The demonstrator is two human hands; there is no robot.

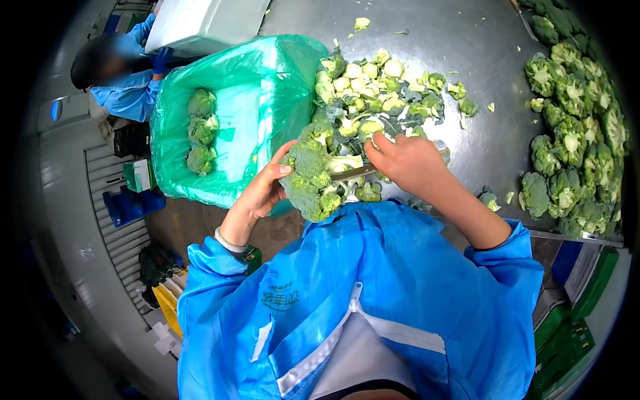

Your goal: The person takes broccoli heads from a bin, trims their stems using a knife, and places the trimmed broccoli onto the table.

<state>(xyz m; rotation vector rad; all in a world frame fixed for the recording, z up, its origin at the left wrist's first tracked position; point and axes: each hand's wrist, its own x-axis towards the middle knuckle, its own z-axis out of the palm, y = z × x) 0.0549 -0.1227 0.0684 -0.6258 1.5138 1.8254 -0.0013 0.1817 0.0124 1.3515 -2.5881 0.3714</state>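
My left hand (263,187) is closed on a large head of broccoli (308,167), its stem pointing right. In my right hand (408,162) is a knife, gripped with the fingers wrapped round it. The knife's blade (355,173) lies against or very close to the broccoli stem; whether it has cut in, I cannot tell. Beyond my hands is a pile of cut stem pieces and leaves (380,90) on the metal table (467,40). To the left stands a crate lined with green plastic (288,87), with several broccoli heads (201,130) in a row inside.
Many untrimmed broccoli heads (577,133) are heaped along the table's right side. A white box (207,27) stands at the upper left, beside another person in a blue sleeve (127,100). Green crates (567,347) sit low at the right.
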